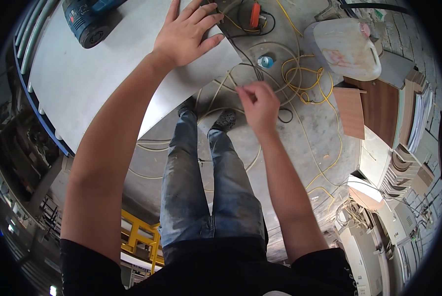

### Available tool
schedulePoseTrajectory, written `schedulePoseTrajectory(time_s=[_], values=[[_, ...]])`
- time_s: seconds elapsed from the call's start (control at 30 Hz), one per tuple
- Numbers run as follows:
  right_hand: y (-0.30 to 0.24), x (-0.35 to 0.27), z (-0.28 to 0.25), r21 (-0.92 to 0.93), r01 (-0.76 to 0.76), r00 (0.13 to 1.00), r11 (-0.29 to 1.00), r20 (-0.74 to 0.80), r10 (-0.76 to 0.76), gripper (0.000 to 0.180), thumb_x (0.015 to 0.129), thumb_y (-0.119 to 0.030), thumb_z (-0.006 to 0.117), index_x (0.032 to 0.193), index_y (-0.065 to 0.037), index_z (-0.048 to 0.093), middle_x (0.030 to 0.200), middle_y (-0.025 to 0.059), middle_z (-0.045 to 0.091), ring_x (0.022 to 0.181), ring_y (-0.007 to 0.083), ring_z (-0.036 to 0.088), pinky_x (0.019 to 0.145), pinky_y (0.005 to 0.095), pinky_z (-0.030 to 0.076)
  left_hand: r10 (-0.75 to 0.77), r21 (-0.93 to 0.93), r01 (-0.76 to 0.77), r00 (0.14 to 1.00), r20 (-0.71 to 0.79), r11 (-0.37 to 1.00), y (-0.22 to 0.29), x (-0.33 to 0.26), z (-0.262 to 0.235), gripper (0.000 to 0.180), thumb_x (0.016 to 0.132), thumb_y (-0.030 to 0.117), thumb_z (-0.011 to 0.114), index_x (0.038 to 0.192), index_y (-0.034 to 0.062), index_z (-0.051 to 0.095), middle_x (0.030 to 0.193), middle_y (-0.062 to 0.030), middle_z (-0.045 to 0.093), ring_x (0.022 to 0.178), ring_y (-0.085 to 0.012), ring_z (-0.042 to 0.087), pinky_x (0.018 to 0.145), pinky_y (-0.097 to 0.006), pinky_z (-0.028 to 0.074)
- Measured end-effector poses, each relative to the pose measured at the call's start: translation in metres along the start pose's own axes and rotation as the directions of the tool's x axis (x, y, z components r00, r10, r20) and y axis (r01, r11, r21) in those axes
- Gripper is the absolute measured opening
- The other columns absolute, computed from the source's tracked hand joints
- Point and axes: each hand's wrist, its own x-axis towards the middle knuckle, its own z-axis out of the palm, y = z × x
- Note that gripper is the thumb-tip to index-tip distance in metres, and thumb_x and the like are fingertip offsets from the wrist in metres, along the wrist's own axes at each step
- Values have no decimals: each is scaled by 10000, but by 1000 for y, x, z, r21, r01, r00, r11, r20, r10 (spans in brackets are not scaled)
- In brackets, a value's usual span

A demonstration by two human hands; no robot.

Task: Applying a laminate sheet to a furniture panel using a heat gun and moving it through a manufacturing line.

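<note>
A large white panel (pixel 92 84) lies before me on the left. My left hand (pixel 189 37) rests flat on it near its right edge, fingers spread. Off the panel's near right corner, my right hand (pixel 261 106) hovers over the floor with thumb and fingers pinched together. Whatever sits between those fingers, if anything, is too small to make out. A blue and black power tool (pixel 85 24) stands on the panel's far left part, its kind unclear.
Beige hose (pixel 221 111) and yellow cable (pixel 339 143) loop across the concrete floor by my feet. A blue-labelled roll (pixel 265 61), an orange tool (pixel 255 15) and a stained plastic canister (pixel 344 47) are on the right. Leaning boards (pixel 373 106) line the right wall.
</note>
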Motion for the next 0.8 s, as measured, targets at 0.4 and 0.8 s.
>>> schedulePoseTrajectory(time_s=[0.4, 0.8], values=[[-1, -8, -5, 128, -345, 937, 930, 0, 348, 450, 757, -83, 729, 1174, -20, 574, 955, 109, 650, 699, 129, 601, 636, 240, 499, -19, 3, 19, 999, 32, 1000, 3, 1, -2, 446, 893, 451, 466, 1272, 216, 478, 1368, -9, 418, 1353, -221, 262, 1114, -492, 125], [-12, -7, 12, 105, -264, 963, 959, -21, 268, 152, 738, -79, 745, 792, -13, 619, 788, 68, 650, 621, 134, 597, 576, 246, 470, -61, -173, 85, 988, 141, 981, 4, 5, -18, 495, 828, 429, 513, 1216, 121, 521, 1311, -106, 448, 1330, -318, 275, 1090, -561, 123]])
